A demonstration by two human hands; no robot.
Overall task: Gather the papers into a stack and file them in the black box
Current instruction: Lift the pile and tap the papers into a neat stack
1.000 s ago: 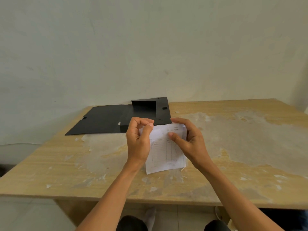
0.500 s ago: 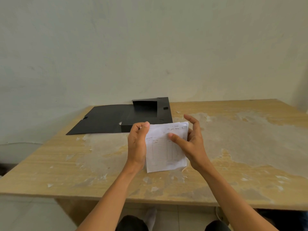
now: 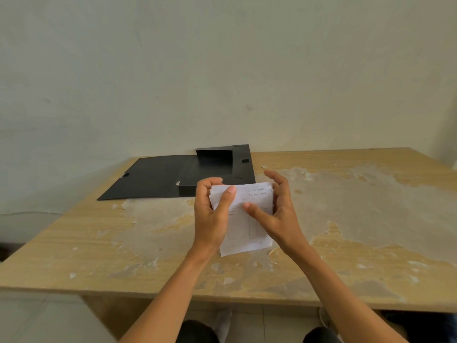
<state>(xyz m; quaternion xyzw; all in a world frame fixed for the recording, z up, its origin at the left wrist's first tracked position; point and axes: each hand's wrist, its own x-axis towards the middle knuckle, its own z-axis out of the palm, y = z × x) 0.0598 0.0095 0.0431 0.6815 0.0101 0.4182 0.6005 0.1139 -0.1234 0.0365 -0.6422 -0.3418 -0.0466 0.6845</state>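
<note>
Papers: small white stack of printed, handwritten sheets (image 3: 248,219), held upright above worn wooden tabletop (image 3: 346,231); flat black cardboard file box (image 3: 188,173), lid open, lies just beyond the grip; left hand (image 3: 211,219) closed on stack's left edge, thumb in front; right hand (image 3: 277,214) half open, thumb on face, fingers cupping right edge. Step judged: squaring edges; next, carry forward into box.
</note>
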